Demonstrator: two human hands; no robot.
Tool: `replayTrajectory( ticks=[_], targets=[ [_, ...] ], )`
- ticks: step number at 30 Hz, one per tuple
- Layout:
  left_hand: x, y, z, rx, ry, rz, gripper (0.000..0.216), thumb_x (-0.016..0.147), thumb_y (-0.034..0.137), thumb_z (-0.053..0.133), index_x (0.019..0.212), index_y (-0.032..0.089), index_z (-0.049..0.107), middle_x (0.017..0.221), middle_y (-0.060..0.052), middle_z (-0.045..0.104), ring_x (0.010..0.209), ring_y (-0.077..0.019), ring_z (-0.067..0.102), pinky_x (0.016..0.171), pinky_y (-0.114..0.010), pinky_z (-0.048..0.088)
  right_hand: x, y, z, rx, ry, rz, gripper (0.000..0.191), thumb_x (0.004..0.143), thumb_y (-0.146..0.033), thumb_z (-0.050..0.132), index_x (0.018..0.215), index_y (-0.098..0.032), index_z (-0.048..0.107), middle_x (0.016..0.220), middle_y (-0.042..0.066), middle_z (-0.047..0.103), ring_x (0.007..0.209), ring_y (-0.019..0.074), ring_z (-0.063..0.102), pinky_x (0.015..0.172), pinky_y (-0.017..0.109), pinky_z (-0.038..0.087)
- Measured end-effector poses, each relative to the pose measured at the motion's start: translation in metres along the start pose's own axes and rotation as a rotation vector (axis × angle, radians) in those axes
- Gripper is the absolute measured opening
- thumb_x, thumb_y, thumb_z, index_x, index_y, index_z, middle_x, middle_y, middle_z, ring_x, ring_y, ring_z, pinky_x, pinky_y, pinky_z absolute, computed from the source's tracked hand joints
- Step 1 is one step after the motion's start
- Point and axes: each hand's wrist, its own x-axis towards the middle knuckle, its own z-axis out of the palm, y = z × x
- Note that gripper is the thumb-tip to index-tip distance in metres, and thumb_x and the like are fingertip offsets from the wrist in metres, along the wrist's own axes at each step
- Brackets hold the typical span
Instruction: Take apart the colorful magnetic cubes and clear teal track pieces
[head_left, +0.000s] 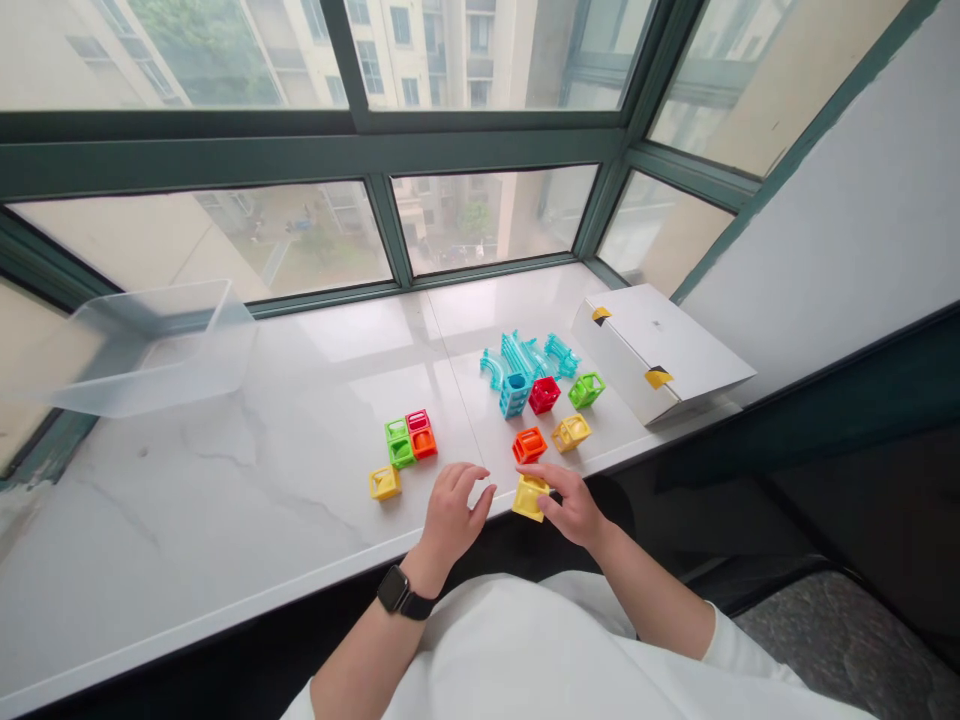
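Note:
Between the thumb and fingers of my right hand (pixel 574 505) is a yellow cube block (pixel 529 498), held at the front edge of the white counter. My left hand (pixel 454 508) hovers to its left with thumb and fingers apart and nothing in them. Just beyond the right hand lie an orange cube block (pixel 529 445) and another yellow block (pixel 571 433). Left of my left hand, green blocks (pixel 400 442), a dark red block (pixel 418 421) and an orange block (pixel 424 444) stand together in a square. A yellow block (pixel 385 483) touches or nearly touches that group's near side.
Clear turquoise track pieces (pixel 525 355) lie behind a blue block (pixel 515 396), a red block (pixel 544 395) and a green block (pixel 586 390). A white box (pixel 667 345) stands at the right, a clear plastic bin (pixel 161 350) at the left. Windows (pixel 495 220) line the back.

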Motion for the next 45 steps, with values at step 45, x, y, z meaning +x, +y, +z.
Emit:
replayTrajectory(
  ticks=[45],
  targets=[
    [0.113, 0.038, 0.077, 0.185, -0.547, 0.354, 0.061, 0.092, 0.041, 0.073, 0.151, 0.040, 0.059, 0.166, -0.010, 0.048, 0.149, -0.0351, 0.047, 0.128, -0.068, 0.021, 0.022, 0.050, -0.055, -0.494, 0.629, 0.253, 0.060, 0.097, -0.055, 0.068, 0.146, -0.020, 0.067, 0.130, 0.016, 0.077, 0.098, 0.0273, 0.080, 0.092, 0.040, 0.066]
  ],
)
